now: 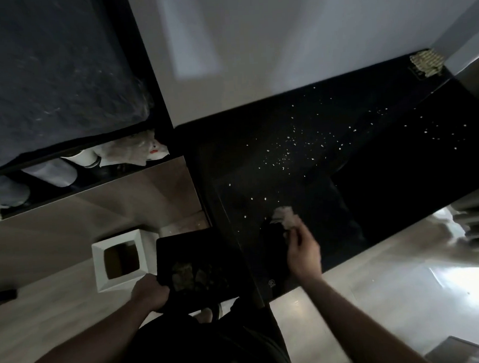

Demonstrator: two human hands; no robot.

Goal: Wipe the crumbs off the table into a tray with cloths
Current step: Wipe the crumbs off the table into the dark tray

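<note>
Gripping the dark tray at lower centre, the left hand is holding it beside the black table — the right hand is pinching a pale cloth among scattered crumbs.

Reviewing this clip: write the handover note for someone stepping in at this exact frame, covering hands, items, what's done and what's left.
Left hand grips the near-left corner of the black tray, held below the table's left edge.
Right hand holds a pale cloth on the black table, near that edge.
Done: some debris already lies in the tray.
Left: crumbs are scattered across the middle and far right of the table; sweep them toward the tray. A second cloth sits at the far right corner, untouched.
</note>
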